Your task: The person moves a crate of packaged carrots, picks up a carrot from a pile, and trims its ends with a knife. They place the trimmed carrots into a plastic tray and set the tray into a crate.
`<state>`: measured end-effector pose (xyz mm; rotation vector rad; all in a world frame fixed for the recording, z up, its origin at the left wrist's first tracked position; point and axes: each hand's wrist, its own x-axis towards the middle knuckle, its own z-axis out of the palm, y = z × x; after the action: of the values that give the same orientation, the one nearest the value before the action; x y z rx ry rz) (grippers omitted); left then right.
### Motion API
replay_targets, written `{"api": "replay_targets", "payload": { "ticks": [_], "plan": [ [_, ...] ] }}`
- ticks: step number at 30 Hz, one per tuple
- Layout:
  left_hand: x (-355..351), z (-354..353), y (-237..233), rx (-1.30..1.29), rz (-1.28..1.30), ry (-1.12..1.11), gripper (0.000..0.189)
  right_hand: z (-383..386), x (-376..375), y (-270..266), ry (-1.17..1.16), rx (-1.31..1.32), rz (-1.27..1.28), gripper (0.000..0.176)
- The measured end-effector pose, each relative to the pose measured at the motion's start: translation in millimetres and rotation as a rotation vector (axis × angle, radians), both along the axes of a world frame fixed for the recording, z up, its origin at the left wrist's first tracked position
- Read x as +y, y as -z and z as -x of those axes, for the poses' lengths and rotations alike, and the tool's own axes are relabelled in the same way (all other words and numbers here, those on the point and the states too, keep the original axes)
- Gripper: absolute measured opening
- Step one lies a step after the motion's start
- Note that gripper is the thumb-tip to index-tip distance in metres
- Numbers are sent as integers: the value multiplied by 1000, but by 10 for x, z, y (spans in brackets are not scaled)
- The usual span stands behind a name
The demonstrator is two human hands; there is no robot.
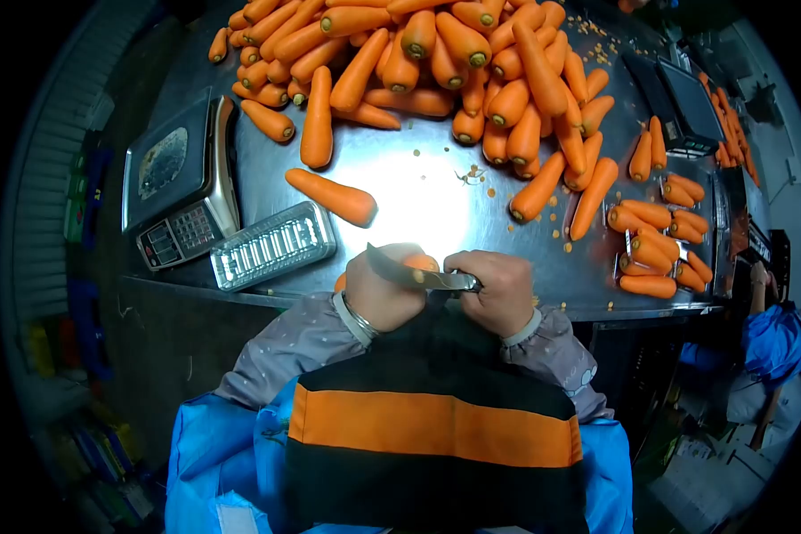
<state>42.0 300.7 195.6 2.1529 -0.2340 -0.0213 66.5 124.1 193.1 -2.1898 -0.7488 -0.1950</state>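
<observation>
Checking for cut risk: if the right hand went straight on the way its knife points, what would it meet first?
Probably the left hand: the right hand holds the knife across the carrot gripped there, its tip over that hand. Whether blade and skin touch is unclear.

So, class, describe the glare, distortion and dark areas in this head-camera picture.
Head view: strong white glare on the steel table just beyond the left hand, which grips a carrot, and the right hand, which grips a knife; fisheye bending curves the table edge and the carrot pile; a black vignette rings the frame; the side areas are dim.
</observation>
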Motion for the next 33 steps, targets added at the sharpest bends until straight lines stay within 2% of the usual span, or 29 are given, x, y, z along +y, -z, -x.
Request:
{"api": "replay_targets", "payload": {
  "ticks": [8,12,15,18,21,24,25,26,27,29,30,31,32,33],
  "plan": [
    [-30,12,5,-16,-26,-8,8,58,47,31,-6,77,34,11],
    [-28,24,-16,-96,-128,-21,8,67,-12,138,7,58,47,6],
    [23,46,-32,-144,-187,-36,8,22,-361,453,226,316,426,12],
    [32,5,-19,-166,-286,-59,8,134,-420,421,215,466,53,14],
    [-42,-35,81,-103,-249,-7,8,136,-182,168,111,509,-307,26],
    [-240,-176,123,-78,-293,172,12,161,-95,20,123,543,-119,34],
    [-313,-237,168,-56,-309,231,12,166,-152,90,185,537,-182,34],
    [-386,-299,360,-2,-290,293,23,168,-240,259,244,528,-244,33],
    [-452,-359,515,156,-279,384,43,168,-345,419,299,516,-306,33],
    [-541,-543,634,212,-165,570,66,212,-709,659,387,660,-401,29],
    [-599,-688,645,290,-168,548,75,265,-911,753,447,714,-410,28],
    [-677,-852,651,369,-172,526,84,313,-1110,784,570,892,-403,28],
    [-830,-1017,676,377,-291,440,84,366,-1250,754,629,1007,-558,26],
    [-998,-1128,643,377,-311,316,83,412,-1354,764,683,976,-587,25]
  ]
}}
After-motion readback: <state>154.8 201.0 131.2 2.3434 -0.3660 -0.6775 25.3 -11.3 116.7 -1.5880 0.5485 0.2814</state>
